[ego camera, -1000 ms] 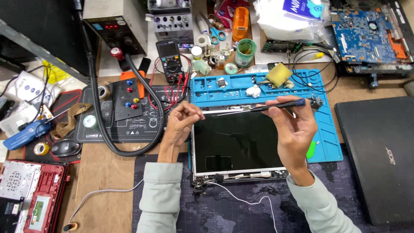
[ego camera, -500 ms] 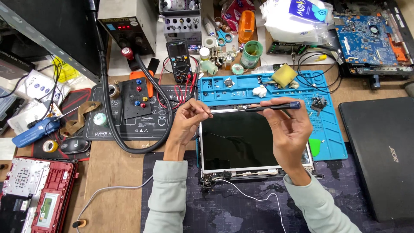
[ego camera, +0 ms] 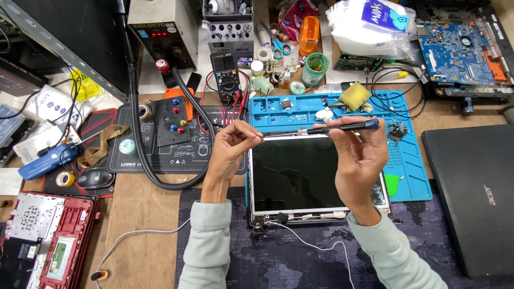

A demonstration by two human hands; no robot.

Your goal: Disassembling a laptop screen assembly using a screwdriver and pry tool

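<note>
A wooden counter (ego camera: 144,214) carries a bare laptop screen panel (ego camera: 305,174), lying flat between a dark desk mat (ego camera: 278,262) and a blue repair mat (ego camera: 407,160). A closed black laptop (ego camera: 471,198) lies to the right. Over the panel's far edge, the right hand (ego camera: 358,160) holds a dark screwdriver (ego camera: 342,127) level, fingers (ego camera: 342,122) closed around its handle. The left hand (ego camera: 230,152) pinches its fingers shut at the screwdriver's tip, above the panel's top left corner.

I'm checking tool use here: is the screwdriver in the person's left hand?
No, the right hand holds the dark screwdriver level above the laptop screen panel, while the left hand pinches only its tip end.
</note>
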